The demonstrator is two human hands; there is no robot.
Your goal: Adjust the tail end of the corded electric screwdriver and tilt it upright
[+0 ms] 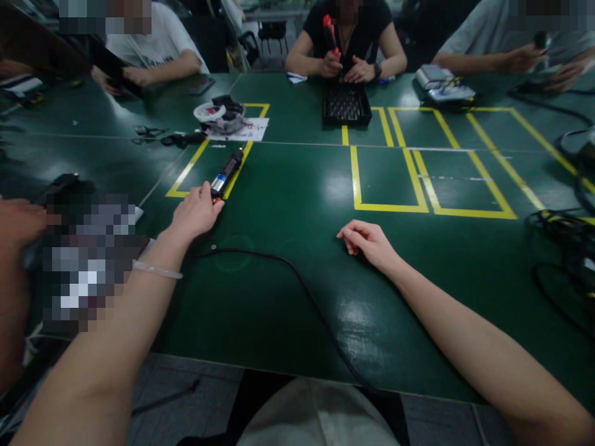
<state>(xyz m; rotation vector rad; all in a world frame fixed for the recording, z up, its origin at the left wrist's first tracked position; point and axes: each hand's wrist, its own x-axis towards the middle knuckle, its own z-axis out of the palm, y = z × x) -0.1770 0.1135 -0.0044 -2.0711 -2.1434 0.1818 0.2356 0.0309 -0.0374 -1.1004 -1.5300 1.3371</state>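
Note:
My left hand (198, 210) reaches out to the left, its fingers closed around the rear end of a black electric screwdriver (227, 172). The tool lies on the green table, its tip pointing away from me across a yellow tape line. A black cable (290, 263) runs along the table from beneath my left forearm to the front edge. My right hand (365, 241) rests on the bare tabletop, fingers loosely curled with nothing visible in them. Close to my left hand, a small round metal piece (214, 247) lies on the table.
Yellow tape rectangles (390, 207) mark the table. Beyond the screwdriver lie a tape roll (209, 112) and a paper sheet (255, 130). A black tray (348, 121) stands opposite, before a person holding a red-and-black tool (331, 34). Tangled cables (558, 226) lie right; another person's arm (16, 260) is left.

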